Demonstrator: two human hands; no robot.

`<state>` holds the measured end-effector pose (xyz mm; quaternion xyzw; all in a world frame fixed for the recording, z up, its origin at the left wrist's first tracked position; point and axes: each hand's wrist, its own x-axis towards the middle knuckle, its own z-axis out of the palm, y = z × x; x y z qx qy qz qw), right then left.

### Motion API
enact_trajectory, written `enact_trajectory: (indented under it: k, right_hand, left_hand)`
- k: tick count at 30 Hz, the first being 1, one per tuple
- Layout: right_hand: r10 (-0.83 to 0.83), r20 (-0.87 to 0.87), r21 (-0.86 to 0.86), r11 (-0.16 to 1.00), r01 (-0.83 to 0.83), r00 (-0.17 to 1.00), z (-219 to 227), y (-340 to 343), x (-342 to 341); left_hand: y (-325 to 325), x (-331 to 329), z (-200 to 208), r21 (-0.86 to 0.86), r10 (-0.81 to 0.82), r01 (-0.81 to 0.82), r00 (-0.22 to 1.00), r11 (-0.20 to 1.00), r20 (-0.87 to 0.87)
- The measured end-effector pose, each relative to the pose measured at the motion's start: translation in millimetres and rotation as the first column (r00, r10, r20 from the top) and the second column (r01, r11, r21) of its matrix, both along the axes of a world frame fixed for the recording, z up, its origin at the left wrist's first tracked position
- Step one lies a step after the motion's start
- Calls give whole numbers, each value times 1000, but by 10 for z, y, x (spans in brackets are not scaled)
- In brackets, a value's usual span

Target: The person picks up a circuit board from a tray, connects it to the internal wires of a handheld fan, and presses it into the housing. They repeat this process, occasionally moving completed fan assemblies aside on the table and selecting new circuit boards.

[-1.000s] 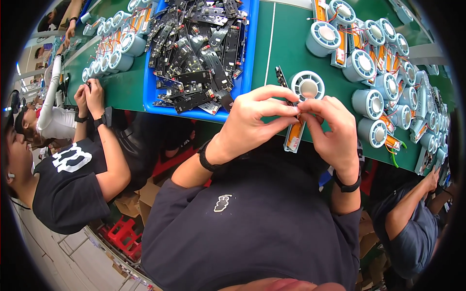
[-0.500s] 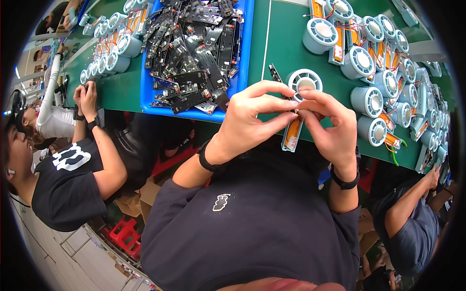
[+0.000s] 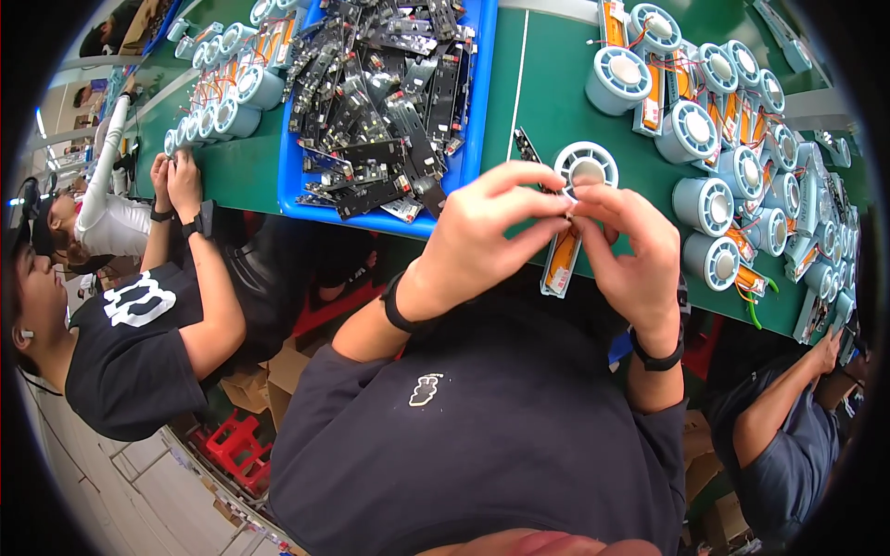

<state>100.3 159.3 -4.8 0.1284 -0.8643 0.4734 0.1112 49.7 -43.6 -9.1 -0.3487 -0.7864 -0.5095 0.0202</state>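
At ten o'clock from the hands, a shallow blue plastic tray [image 3: 357,216] on the green tabletop [image 3: 547,83] is heaped with narrow black circuit boards [image 3: 371,153] with small metal and white parts, lying crisscross at many angles. Lower down at eight o'clock, below the tabletop, is an open brown cardboard box [image 3: 287,371] whose contents cannot be made out. The pale blue plastic fan unit [image 3: 586,165] lies at the near edge of the tabletop, under the hands: its round, spoked head with a plain pale centre points to twelve o'clock, and its slim handle, carrying a flat orange battery [image 3: 562,259] with a white label, runs to six o'clock. One thin black circuit board [image 3: 528,146] juts out at eleven o'clock from behind the left hand [image 3: 491,222], its lower end hidden. The left fingers close in a pinch on a small pale piece [image 3: 568,210] over the handle; the right hand [image 3: 630,236] bends its fingers to the same spot, though whether they grip cannot be told. Between one and three o'clock stand rows of similar pale blue fan units [image 3: 705,204] with orange batteries and red wires.
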Motion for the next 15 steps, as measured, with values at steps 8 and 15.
enact_trajectory:
  k: [8, 15]
  right_hand:
    - [96, 134, -13, 995, -95, 986, 115, 66, -73]
    - [-72, 94, -177, 980, 88, 993, 29, -107, 143]
  left_hand:
    - [-55, -108, -33, 23, -159, 158, 987, 987, 33]
    - [38, 37, -51, 41, -32, 31, 999, 999, 23]
